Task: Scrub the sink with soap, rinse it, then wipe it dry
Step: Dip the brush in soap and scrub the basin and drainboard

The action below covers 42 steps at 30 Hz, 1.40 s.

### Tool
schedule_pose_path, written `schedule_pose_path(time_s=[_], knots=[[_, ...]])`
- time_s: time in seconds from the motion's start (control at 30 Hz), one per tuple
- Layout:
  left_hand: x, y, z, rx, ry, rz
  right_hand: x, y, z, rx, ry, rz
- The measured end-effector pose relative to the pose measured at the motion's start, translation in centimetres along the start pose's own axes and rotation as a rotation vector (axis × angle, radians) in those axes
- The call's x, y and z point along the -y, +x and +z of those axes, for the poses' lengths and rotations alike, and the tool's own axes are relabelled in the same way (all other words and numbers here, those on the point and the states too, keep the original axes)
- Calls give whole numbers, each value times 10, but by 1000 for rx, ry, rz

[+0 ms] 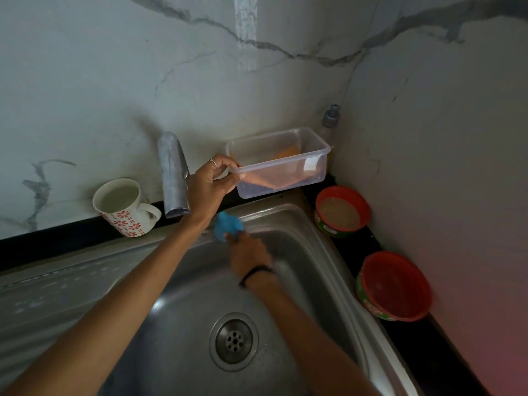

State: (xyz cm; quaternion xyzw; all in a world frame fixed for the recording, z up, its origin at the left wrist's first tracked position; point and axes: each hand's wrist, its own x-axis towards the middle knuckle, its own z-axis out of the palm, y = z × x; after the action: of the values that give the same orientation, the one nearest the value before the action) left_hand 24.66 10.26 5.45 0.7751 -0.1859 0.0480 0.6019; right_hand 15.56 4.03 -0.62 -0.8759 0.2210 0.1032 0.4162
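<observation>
A steel sink [183, 281] fills the lower middle, with a round drain [233, 340] in its bottom. My right hand [250, 257] is blurred and shut on a blue scrubber [227, 226], pressed against the sink's back rim. My left hand [210, 185] reaches over the rim and pinches the near left corner of a clear plastic box [281, 164], which holds an orange cloth [271, 178] and stands tilted at the back edge. A metal tap [173, 174] rises just left of my left hand.
A white mug with red flowers [124, 208] stands on the black ledge at the left. Two red tubs [341, 211] [395, 285] sit on the ledge at the right; the far one holds pale soap. A bottle top [331, 115] shows behind the box. Marble walls close off the back and the right.
</observation>
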Motion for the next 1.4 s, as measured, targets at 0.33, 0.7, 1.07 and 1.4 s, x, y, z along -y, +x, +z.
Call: schedule_pose_path(time_s=[0.33, 0.7, 1.07, 1.4], knots=[[-1, -5, -5, -55, -49, -13, -4, 6, -14, -122, -136, 86], [-3, -11, -3, -15, -61, -51, -36, 31, -72, -217, -146, 233], [5, -15, 2, -37, -38, -56, -43, 26, -67, -254, -194, 145], [35, -21, 15, -35, 40, -43, -70, -10, -67, -297, -240, 153]])
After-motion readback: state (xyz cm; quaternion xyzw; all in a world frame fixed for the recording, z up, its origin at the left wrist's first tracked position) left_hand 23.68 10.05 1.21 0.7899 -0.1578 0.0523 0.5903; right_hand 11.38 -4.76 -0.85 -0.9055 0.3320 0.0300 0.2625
